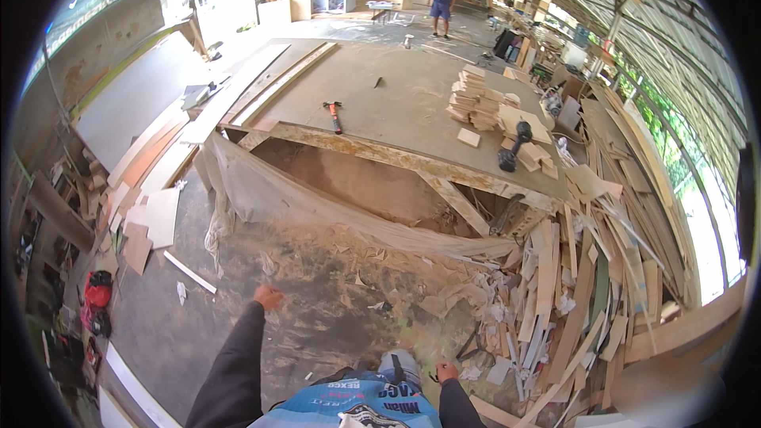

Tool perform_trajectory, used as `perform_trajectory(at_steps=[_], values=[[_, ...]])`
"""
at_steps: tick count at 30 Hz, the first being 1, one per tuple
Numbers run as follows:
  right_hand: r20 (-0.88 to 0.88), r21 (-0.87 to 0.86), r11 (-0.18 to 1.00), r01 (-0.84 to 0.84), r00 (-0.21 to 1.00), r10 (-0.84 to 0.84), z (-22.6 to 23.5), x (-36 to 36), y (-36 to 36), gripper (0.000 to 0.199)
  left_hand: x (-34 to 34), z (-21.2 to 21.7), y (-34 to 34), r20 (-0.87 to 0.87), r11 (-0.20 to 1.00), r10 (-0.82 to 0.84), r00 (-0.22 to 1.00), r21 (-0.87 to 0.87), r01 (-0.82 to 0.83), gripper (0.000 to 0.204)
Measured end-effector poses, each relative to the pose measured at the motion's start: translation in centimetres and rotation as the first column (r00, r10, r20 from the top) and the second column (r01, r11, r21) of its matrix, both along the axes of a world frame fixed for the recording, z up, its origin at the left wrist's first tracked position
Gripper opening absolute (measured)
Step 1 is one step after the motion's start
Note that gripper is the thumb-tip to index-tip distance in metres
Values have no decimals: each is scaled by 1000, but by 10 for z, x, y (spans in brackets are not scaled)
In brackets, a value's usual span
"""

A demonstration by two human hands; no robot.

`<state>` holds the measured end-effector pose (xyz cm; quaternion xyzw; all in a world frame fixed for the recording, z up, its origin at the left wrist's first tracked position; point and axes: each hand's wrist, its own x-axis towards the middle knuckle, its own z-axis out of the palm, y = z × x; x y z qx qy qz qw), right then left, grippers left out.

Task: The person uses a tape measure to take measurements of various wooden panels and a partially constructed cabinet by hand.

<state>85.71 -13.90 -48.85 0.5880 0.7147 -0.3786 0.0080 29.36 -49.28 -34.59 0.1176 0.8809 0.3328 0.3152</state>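
My left hand (269, 297) hangs over the dusty dark floor, its fingers loosely curled with nothing visible in them. Near my waist on the right, my right hand (448, 372) is closed; a small dark thing shows at its fingertips, too small to name. Both hands are apart from the large workbench (396, 83) ahead. On its top lie a hammer (334, 116) with an orange-red and black handle, a black cordless power tool (515, 147) and a small dark pointed piece (378, 82). Stacks of small wooden blocks (473, 101) stand at its right side.
Offcuts and long wood strips (583, 285) pile up on the right. A translucent plastic sheet (254, 182) hangs off the bench's front. White boards (143, 79) lean at left, and a white strip (190, 272) lies on the floor. A person (442, 4) in blue stands beyond the bench.
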Motion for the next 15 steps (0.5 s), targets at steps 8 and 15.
perform_trajectory(at_steps=[8,15], values=[[271,-213,913,-348,877,397,-64,-49,69,44,-125,186,91,-444,918,74,893,381,114,22],[355,-300,893,-336,829,431,-87,-162,140,60,-223,403,214,-589,759,245,770,610,225,19]])
